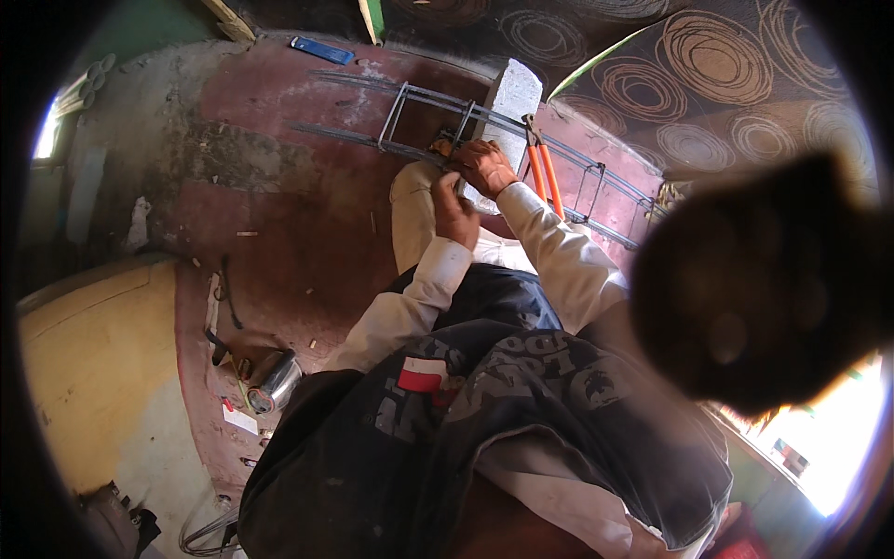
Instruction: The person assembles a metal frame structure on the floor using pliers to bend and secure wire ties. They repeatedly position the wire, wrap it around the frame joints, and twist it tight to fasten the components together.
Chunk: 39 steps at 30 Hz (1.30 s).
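Observation:
A rebar cage (399, 116) of long steel bars and bent stirrups lies across a pale concrete block (514, 93) in front of me. My right hand (486, 168) is closed at the lower bars beside the block, its fingers bent inward. Just below it my left hand (454, 212) is closed too, fingertips up against the bar by a stirrup. Whatever the fingers pinch is too small and covered to make out. Orange-handled nippers (545, 168) rest on the bars to the right of my right hand.
A blue bar-shaped object (321, 49) lies at the far edge of the reddish floor (279, 214). A metal flask-like container (277, 380) and scraps are at lower left, near a yellow panel (102, 345). Patterned dark cloth (717, 61) hangs far right; a dark blurred shape (745, 289) covers the right.

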Each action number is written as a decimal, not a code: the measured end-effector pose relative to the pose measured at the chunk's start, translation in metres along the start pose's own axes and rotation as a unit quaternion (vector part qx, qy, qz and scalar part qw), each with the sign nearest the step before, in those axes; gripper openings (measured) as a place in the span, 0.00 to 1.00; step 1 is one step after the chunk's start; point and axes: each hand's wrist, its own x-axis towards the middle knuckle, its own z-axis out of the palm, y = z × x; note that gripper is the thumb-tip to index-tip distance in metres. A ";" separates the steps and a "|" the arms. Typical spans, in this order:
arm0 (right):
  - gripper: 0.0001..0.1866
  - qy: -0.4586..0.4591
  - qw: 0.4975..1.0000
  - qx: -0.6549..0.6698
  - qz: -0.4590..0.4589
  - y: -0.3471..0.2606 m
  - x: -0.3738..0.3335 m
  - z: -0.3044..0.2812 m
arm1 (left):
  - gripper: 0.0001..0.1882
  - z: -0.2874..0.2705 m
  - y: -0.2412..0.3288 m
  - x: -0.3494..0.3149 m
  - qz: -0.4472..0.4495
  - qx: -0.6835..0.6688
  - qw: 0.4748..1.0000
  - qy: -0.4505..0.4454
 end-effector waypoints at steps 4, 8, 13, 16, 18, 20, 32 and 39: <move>0.10 -0.026 0.999 -0.005 -0.024 0.001 0.008 -0.006 | 0.15 0.010 -0.004 0.002 -0.226 -0.300 0.913 0.162; 0.11 -0.053 0.997 0.014 -0.053 0.008 0.015 -0.009 | 0.09 0.007 -0.063 0.001 -0.215 -0.399 0.891 0.016; 0.13 -0.083 0.994 0.070 0.018 -0.003 0.015 -0.029 | 0.06 -0.008 -0.086 0.018 -0.243 -0.299 0.921 -0.060; 0.21 0.089 0.990 -0.028 0.109 -0.013 -0.007 -0.059 | 0.05 -0.029 -0.083 0.027 -0.156 0.026 0.986 -0.060; 0.32 0.090 0.951 -0.141 0.259 -0.029 -0.030 -0.089 | 0.07 -0.040 -0.055 0.037 -0.059 0.173 0.981 -0.060; 0.35 0.030 0.913 -0.174 0.368 -0.030 -0.058 -0.093 | 0.09 -0.042 -0.048 0.037 -0.065 0.207 0.973 -0.082; 0.17 -0.051 0.923 0.059 0.377 0.034 -0.090 -0.077 | 0.05 -0.023 -0.092 0.032 -0.244 -0.266 0.928 -0.095; 0.12 0.036 0.778 0.483 0.399 -0.095 -0.098 -0.119 | 0.04 -0.041 -0.085 0.035 0.042 0.189 0.979 -0.057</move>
